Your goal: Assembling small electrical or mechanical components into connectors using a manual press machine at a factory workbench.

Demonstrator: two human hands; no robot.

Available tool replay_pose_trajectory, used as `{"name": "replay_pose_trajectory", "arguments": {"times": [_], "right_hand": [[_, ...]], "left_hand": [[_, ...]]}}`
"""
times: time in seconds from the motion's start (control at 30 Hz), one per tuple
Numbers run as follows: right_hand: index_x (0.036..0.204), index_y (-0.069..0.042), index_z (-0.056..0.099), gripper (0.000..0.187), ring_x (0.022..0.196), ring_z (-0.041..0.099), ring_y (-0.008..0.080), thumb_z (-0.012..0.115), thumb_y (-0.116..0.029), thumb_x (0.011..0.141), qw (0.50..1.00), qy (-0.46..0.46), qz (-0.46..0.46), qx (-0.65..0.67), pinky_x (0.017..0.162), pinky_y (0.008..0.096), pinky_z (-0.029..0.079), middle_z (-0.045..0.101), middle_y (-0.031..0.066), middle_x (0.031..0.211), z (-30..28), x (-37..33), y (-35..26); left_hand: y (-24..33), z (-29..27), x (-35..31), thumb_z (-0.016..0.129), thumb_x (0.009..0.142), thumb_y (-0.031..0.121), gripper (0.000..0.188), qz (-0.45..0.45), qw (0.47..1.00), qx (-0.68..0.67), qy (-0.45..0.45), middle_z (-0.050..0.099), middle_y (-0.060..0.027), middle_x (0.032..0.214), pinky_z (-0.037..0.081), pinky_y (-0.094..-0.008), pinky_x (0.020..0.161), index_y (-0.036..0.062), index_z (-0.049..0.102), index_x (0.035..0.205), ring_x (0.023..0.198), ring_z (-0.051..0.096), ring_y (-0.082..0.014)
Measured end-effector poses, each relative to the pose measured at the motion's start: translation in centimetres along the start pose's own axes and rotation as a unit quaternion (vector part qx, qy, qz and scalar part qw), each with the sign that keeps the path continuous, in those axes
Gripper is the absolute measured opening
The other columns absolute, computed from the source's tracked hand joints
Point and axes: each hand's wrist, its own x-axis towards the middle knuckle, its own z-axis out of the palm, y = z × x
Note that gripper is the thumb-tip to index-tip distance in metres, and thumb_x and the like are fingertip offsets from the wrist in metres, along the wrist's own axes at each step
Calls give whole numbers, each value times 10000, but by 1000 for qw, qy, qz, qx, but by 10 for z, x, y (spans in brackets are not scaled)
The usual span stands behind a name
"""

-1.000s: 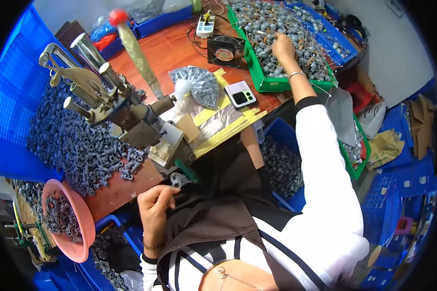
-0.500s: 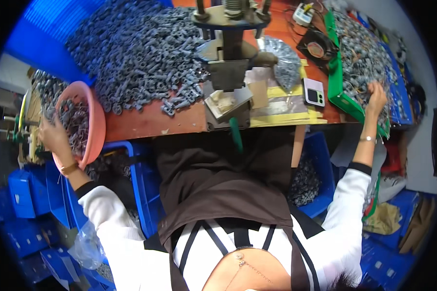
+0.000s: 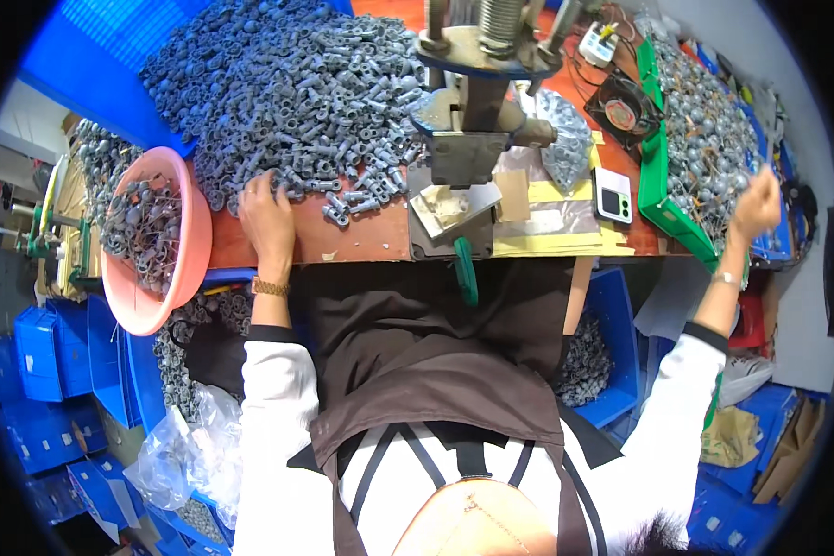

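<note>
My left hand [image 3: 267, 218] rests palm down at the near edge of a big heap of small grey metal parts [image 3: 296, 83] on the red-brown bench; its fingers touch the loose parts. My right hand [image 3: 756, 206] is raised at the far right, fingers curled, beside the green tray [image 3: 656, 181] full of grey round-headed parts [image 3: 704, 120]; whether it holds any I cannot tell. A small metal press [image 3: 468, 111] stands between the hands at the bench's middle.
A pink bowl [image 3: 187, 269] of wired grey parts sits at the bench's left end. A phone [image 3: 612, 195], a small fan [image 3: 628, 113] and yellow tape strips lie right of the press. Blue bins [image 3: 56, 371] with more parts surround me.
My left hand left the pink bowl and moved right onto the heap's edge. My right hand lifted up off the green tray. My head turned, shifting the view.
</note>
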Motion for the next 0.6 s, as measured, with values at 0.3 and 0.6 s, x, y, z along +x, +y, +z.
{"name": "replay_pose_trajectory", "arguments": {"times": [0.3, 0.6], "right_hand": [[1043, -6, 655, 248, 819, 646, 188, 515, -194, 963, 881, -108, 276, 370, 780, 295, 497, 696, 113, 879, 65, 17, 73], [986, 44, 662, 190, 948, 640, 286, 587, -113, 908, 534, -222, 281, 766, 999, 432, 436, 691, 164, 922, 8, 56, 64]], "left_hand": [[-30, 20, 10, 654, 811, 117, 213, -10, 999, -21, -43, 607, -174, 1013, 476, -382, 818, -9, 644, 983, 899, 601, -339], [-33, 25, 5, 734, 763, 117, 172, -52, 988, -139, -31, 584, -165, 1063, 493, -357, 760, -9, 629, 811, 867, 619, -279]]}}
